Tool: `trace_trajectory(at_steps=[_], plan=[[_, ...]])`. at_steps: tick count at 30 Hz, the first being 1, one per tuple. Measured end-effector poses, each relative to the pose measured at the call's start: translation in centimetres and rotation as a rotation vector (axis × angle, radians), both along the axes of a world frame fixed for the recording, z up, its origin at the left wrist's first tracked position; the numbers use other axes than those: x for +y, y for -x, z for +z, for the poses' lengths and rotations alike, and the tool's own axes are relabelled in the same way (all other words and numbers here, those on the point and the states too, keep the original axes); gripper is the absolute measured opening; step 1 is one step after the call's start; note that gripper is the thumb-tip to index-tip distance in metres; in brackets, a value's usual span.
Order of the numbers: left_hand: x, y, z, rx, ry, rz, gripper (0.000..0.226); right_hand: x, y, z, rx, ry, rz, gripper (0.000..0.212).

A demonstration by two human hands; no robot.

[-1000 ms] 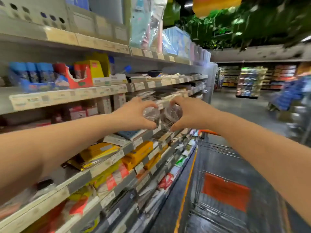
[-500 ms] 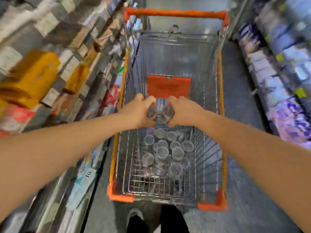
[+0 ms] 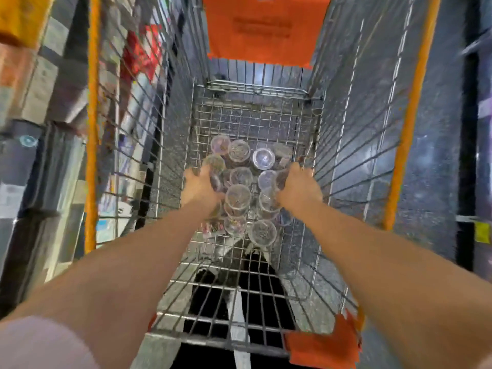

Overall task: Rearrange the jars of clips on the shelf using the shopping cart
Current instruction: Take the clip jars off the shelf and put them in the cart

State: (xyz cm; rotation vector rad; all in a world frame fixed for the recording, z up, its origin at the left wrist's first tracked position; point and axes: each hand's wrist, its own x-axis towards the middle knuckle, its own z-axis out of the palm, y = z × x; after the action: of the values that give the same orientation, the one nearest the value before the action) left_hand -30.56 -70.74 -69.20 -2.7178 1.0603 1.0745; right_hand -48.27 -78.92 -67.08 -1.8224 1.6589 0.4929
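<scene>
Many jars: a cluster of clear jars of clips (image 3: 241, 182) is seen on the wire floor of the shopping cart (image 3: 266, 113), mid-basket.
Left hand: the left hand (image 3: 201, 186) is pressed to the cluster at 9 o'clock; whether a jar is gripped cannot be told.
Right hand: the right hand (image 3: 298, 187) is curled at 3 o'clock; its hold cannot be told either.
Technique: jars are best set upright, released low, neighbours not toppled.
Surroundings: stocked shelves (image 3: 48, 107) are blurred at 9 o'clock.
</scene>
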Motion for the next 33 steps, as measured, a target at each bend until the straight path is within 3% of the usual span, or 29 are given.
trace_trajectory(at_steps=[6,11,16,23,33], plan=[[-1.2,-1.1,-3.1,-0.056,0.001,0.021,0.064,-2.2,-2.8,-2.7,-0.007,-0.030,0.058,0.062],[-0.5,-0.1,-5.0,-0.044,0.038,0.010,0.080,-1.2,-3.6,-5.6,0.038,-0.067,0.111,0.081],[0.8,0.3,-5.0,0.015,0.016,-0.011,0.081,0.0,-3.4,-5.6,0.079,-0.011,0.159,0.093],[1.8,-0.9,-0.4,-0.001,0.071,0.051,0.069,0.2,-4.6,-1.2,-0.061,0.181,0.180,0.073],[2.5,-4.4,15.0,-0.141,0.625,0.034,0.030,2.6,-12.5,13.8,-0.344,0.396,0.379,0.032]])
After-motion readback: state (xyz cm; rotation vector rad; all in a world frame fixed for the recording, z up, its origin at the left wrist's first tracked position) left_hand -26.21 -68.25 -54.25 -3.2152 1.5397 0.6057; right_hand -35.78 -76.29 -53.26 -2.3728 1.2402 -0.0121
